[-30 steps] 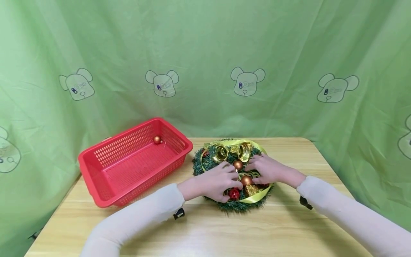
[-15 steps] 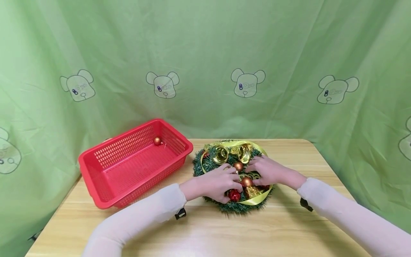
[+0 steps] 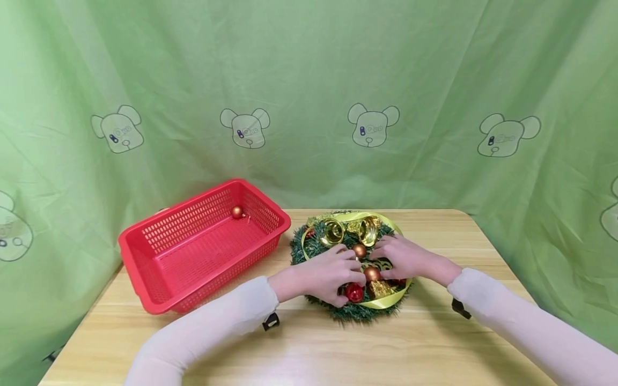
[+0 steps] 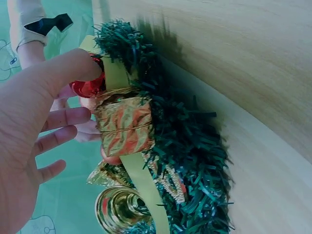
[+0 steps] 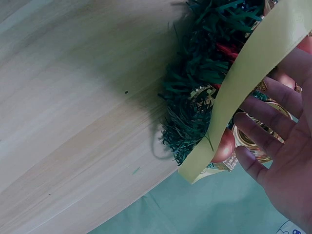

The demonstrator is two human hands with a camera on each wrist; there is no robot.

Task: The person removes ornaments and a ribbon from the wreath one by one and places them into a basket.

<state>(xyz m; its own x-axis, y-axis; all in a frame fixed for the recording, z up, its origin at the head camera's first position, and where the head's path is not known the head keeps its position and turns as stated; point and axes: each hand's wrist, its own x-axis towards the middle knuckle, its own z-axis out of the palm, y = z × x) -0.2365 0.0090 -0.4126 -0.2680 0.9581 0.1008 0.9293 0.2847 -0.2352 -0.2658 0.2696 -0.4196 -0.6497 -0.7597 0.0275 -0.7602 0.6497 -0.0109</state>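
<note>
A green tinsel wreath [image 3: 359, 313] with baubles, bells and yellow ribbon [image 4: 146, 180] lies on the table. My left hand [image 3: 332, 274] reaches over its front left part; thumb and forefinger pinch a shiny red bauble [image 3: 354, 292], the other fingers slightly bent. In the left wrist view a gold foil gift box [image 4: 126, 126] sits beside that bauble. My right hand [image 3: 403, 256] lies over the wreath's right side with fingers spread and relaxed, its thumb close to a copper bauble [image 3: 372, 274]. Contact there is hard to tell. Two gold bells [image 3: 333, 232] stand at the wreath's back.
A red plastic basket [image 3: 203, 289] stands on the left of the wooden table [image 3: 338, 354], holding one copper bauble [image 3: 237, 212]. A green curtain [image 3: 309, 64] with bear-head prints hangs behind the table.
The hands keep nearly the same places over the wreath. The red bauble shifts very slightly under the left hand. The whole head view has dropped by a few pixels.
</note>
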